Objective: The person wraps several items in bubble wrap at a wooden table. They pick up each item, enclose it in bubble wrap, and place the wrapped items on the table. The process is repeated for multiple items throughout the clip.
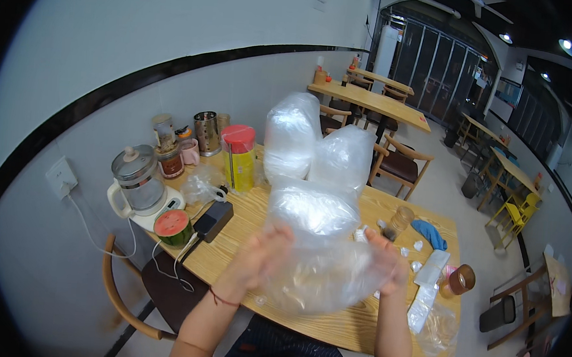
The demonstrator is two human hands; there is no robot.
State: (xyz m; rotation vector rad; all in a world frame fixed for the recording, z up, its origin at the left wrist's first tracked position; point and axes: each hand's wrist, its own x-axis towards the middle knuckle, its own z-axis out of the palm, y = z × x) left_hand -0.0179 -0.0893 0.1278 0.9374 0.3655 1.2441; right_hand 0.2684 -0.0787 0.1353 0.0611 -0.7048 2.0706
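Between my two hands, above the near part of the wooden table, is a translucent plastic bag (pixel 321 275), blurred by motion. My left hand (pixel 266 251) is at its left side and my right hand (pixel 388 260) at its right side; blur hides how the fingers touch it. Just beyond stand bulging clear plastic bags: one (pixel 314 208) lies in front, a tall one (pixel 293 134) behind it on the left, another (pixel 344 157) behind on the right. Their contents cannot be made out. A red cord circles my left wrist.
Left on the wooden table (pixel 355 327) are a glass kettle (pixel 141 188), a cut watermelon (pixel 173 225), a black power adapter (pixel 214 221) with cables and a red-lidded yellow container (pixel 239 160). Right are a blue cloth (pixel 430 233), a brown cup (pixel 460 279), folded plastic (pixel 427 288) and a clear jar (pixel 399 221).
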